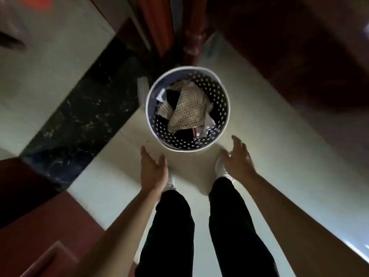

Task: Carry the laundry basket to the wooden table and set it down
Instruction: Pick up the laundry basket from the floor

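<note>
Standing on pale floor [259, 156]: basket [223, 96], holding clothes [189, 108]. Hovering near its rim, apart from it: left hand [152, 170] and right hand [237, 160], fingers spread, gripping nothing.

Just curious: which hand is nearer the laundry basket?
Right, narrowly. The right hand reaches beside the laundry basket rim's lower right; the left hand hangs below it. Neither touches.

**Floor and what stands on it**

Pale tiled floor [249, 120], smooth, dimly lit; a black marbled strip [79, 118] with white veining crosses it diagonally at left; round perforated laundry basket [219, 92] with white rim stands upright on the pale tiles, just right of the strip; two white shoes [222, 169] planted on the floor near the basket.
</note>
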{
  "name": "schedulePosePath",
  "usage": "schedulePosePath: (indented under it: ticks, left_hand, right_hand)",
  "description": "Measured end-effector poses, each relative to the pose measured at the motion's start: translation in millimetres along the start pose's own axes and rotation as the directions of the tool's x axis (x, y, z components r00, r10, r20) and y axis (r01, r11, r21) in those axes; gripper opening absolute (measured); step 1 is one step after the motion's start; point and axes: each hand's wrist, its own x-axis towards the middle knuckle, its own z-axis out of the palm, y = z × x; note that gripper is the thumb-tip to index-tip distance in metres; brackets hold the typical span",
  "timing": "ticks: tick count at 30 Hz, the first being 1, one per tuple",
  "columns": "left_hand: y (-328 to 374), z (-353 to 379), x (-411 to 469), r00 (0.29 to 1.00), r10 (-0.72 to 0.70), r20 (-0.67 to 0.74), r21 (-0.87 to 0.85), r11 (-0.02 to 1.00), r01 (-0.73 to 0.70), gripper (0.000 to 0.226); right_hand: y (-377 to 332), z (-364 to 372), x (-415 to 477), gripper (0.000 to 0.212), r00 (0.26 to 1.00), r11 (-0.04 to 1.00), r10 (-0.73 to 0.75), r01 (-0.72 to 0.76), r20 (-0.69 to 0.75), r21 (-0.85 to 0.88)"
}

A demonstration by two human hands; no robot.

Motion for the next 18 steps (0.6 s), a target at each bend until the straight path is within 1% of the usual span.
schedulePosePath:
  ticks: [1, 2, 4, 5, 7, 9, 13, 16, 18]
  left_hand:
    - [-4.2, 12.4, 17.6, 0.999, -0.024, -0.038, -0.038, 0.999, 0.023, 0.081]
    - [-4.2, 21.1, 32.1, 0.997, -0.071, -0.039, -0.066, 0.995, 0.068, 0.081]
    - [-4.0, 39.1, 62.0, 0.992, -0.129, -0.010, -0.125, 0.984, 0.127, 0.082]
    - [-6.0, 48.6, 74.3, 0.991, -0.136, 0.003, -0.155, 0.979, 0.135, 0.080]
    - [-8.9, 60.7, 89.4, 0.989, -0.146, 0.007, -0.205, 0.968, 0.144, 0.062]
    - [-13.0, 64.4, 96.3, 0.990, -0.136, -0.033, -0.226, 0.966, 0.125, 0.044]
    - [-15.5, 49.7, 74.3, 0.991, -0.115, -0.069, -0.304, 0.948, 0.089, 0.041]
    - [-10.7, 16.7, 33.8, 0.990, -0.136, -0.036, -0.381, 0.918, 0.112, 0.042]
    - [-4.1, -10.3, 0.4, 0.988, -0.152, -0.009, -0.415, 0.900, 0.135, 0.034]
  right_hand:
    - [2.3, 10.8, 17.9, 0.074, 0.999, 0.999, -0.010, 0.011, -0.031, 0.046]
    - [3.2, 19.2, 33.4, 0.078, 0.999, 0.996, 0.005, -0.001, -0.040, 0.091]
    - [0.5, 34.7, 61.1, 0.084, 0.998, 0.989, 0.021, -0.012, -0.058, 0.150]
    - [1.3, 43.8, 73.3, 0.082, 0.997, 0.986, 0.018, -0.006, -0.071, 0.167]
    - [3.3, 55.6, 87.9, 0.069, 0.994, 0.985, 0.024, -0.005, -0.107, 0.173]
    - [3.0, 60.2, 90.9, 0.058, 0.988, 0.986, 0.028, -0.002, -0.152, 0.167]
    - [-3.6, 53.3, 63.9, 0.057, 0.984, 0.987, 0.030, -0.002, -0.173, 0.159]
    - [-14.9, 34.7, 16.3, 0.060, 0.990, 0.987, 0.019, 0.004, -0.137, 0.160]
    - [-21.8, 18.1, -23.7, 0.059, 0.995, 0.986, 0.002, 0.014, -0.098, 0.164]
